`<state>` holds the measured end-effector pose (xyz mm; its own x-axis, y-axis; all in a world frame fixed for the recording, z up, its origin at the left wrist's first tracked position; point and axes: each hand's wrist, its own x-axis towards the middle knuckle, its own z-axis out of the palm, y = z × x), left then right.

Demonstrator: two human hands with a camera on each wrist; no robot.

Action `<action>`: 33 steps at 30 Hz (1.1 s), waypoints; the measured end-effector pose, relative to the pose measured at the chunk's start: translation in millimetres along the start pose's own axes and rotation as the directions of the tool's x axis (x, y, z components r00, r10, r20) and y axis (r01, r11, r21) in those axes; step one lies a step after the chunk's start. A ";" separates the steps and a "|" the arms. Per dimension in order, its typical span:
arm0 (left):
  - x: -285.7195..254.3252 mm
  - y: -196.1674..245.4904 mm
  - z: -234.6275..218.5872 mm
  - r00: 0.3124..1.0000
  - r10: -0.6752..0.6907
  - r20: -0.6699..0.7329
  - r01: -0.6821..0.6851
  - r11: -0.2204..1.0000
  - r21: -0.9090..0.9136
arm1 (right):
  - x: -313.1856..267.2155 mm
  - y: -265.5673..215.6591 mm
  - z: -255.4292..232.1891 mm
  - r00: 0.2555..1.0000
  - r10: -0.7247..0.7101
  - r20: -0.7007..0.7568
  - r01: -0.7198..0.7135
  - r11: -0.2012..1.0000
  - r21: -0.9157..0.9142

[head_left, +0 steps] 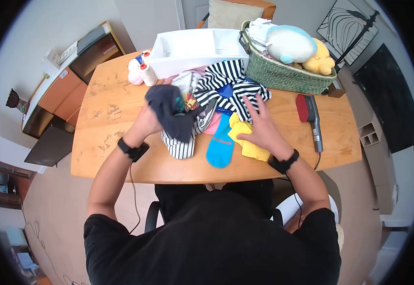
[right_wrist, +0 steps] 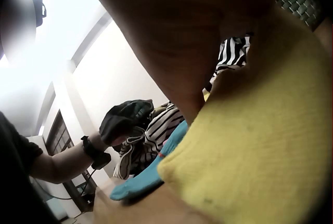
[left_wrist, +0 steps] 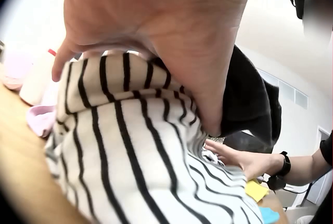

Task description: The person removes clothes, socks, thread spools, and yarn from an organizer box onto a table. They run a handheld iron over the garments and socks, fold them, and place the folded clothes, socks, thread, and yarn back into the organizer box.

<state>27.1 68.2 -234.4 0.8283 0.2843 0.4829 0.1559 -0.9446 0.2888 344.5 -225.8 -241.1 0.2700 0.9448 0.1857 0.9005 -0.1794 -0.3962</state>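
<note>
My left hand (head_left: 146, 123) grips a dark grey piece of cloth (head_left: 169, 111) at the left of a clothes pile. Below that cloth lies a white item with thin black stripes (head_left: 178, 149), which fills much of the left wrist view (left_wrist: 130, 151). My right hand (head_left: 265, 130), fingers spread, is over the yellow sock (head_left: 255, 151) and the edge of a bold black-and-white striped garment (head_left: 221, 76). A blue sock (head_left: 220, 151) with red lettering lies between the hands. Pink cloth (head_left: 213, 124) shows beside it.
A white divided box (head_left: 183, 63) stands behind the pile. Right of it is a green woven basket (head_left: 287, 78) with plush toys. Thread spools (head_left: 147, 75) stand at the left, and a red-and-grey corded appliance (head_left: 311, 118) lies at the right.
</note>
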 end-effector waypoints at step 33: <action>-33.6 1.2 -62.1 0.911 -0.202 0.359 0.311 0.909 -0.278 | 7.2 50.0 -94.2 0.892 -0.273 0.359 0.205 0.955 0.214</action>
<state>-33.9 67.6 -198.9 0.9164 0.3913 0.0845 0.2500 -0.7243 0.6426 423.6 -253.9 -174.9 -0.1271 0.9907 -0.0494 0.8422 0.0814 -0.5330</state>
